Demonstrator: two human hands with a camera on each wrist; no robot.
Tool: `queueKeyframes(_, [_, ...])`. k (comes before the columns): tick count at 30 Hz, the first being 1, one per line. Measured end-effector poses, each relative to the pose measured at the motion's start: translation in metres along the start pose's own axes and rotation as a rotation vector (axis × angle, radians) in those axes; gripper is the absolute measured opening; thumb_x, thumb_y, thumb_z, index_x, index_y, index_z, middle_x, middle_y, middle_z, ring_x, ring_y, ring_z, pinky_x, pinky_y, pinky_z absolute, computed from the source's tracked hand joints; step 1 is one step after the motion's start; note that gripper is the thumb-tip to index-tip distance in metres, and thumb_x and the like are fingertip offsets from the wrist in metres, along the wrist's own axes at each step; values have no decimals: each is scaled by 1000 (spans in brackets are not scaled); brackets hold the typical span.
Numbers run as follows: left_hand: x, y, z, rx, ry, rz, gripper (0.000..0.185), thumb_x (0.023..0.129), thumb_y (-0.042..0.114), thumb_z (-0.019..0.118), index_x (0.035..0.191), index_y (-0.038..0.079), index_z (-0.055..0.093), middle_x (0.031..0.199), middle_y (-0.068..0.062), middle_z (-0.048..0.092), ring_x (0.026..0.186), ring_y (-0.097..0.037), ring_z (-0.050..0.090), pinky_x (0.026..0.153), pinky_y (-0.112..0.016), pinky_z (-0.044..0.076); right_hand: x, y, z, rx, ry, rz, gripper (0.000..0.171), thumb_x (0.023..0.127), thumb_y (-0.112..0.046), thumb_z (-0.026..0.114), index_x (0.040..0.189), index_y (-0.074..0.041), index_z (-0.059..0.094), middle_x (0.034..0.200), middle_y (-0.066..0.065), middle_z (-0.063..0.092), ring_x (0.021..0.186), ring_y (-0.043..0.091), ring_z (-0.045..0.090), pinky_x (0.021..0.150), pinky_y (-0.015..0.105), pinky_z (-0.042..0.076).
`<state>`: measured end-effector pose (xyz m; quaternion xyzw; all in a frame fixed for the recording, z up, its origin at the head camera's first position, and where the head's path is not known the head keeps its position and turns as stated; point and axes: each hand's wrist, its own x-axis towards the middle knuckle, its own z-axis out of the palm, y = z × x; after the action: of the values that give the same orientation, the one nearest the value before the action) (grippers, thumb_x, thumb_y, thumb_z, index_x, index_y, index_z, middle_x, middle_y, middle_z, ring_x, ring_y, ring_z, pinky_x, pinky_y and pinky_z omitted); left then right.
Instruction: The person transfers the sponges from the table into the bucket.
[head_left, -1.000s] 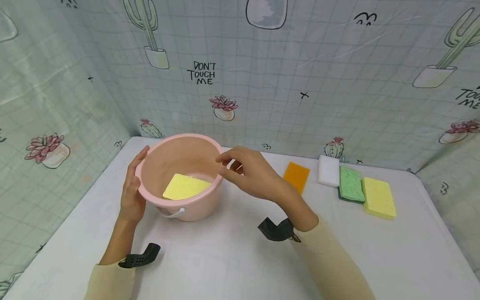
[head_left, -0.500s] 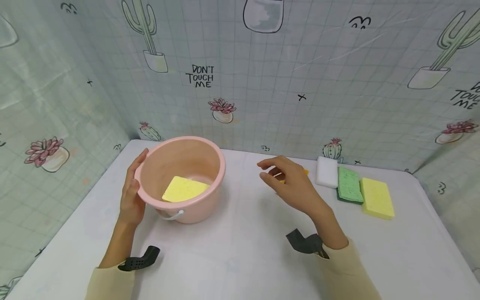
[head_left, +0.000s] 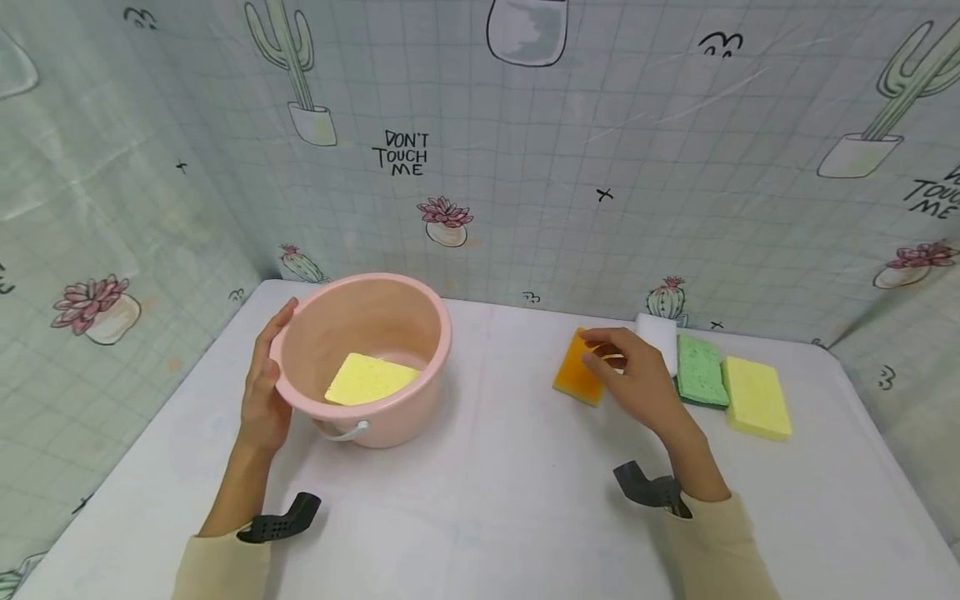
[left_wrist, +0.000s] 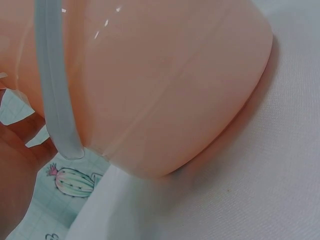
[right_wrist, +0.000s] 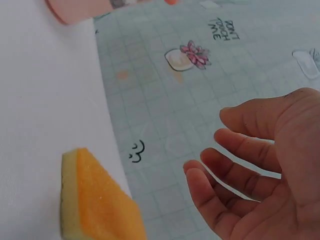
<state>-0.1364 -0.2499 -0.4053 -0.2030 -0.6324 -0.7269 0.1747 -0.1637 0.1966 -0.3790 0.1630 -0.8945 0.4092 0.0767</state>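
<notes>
A person's right hand [head_left: 637,379], fingers loosely spread, reaches the orange sponge [head_left: 577,375] near the desk's far edge, while the left hand [head_left: 266,392] steadies the pink bucket [head_left: 390,417].

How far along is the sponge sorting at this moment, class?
Done: one yellow sponge lies inside the pink bucket, which the left hand steadies at its rim. In hand: the right hand is at the orange sponge; the wrist view shows its fingers not yet closed round it. Left on the table: the white sponge, green sponge and second yellow sponge.
</notes>
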Motion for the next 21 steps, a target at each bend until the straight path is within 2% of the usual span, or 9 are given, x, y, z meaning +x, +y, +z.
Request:
queueKeyframes(7, [1, 1, 1, 18, 6, -10, 60, 95, 29, 42, 150, 9, 28, 156, -12, 21, 138, -29, 24, 104, -26, 36, 1, 27, 1, 56, 42, 92, 36, 95, -19, 60, 126, -2, 56, 125, 15, 53, 112, 33, 52, 96, 50, 44])
queueKeyframes(13, [0, 2, 1, 5, 3, -12, 60, 94, 28, 43, 150, 9, 28, 155, -11, 21, 137, -29, 23, 104, -26, 36, 2, 49, 13, 64, 44, 198, 39, 95, -14, 58, 131, -1, 51, 140, 20, 37, 126, 39, 39, 104, 53, 34])
queueKeyframes(21, [1, 2, 2, -22, -3, -3, 61, 95, 30, 44, 150, 8, 28, 155, -14, 21, 137, -31, 22, 105, -28, 35, 5, 60, 21, 65, 31, 217, 45, 94, -9, 56, 137, -2, 45, 152, 20, 21, 134, 40, 30, 107, 53, 29])
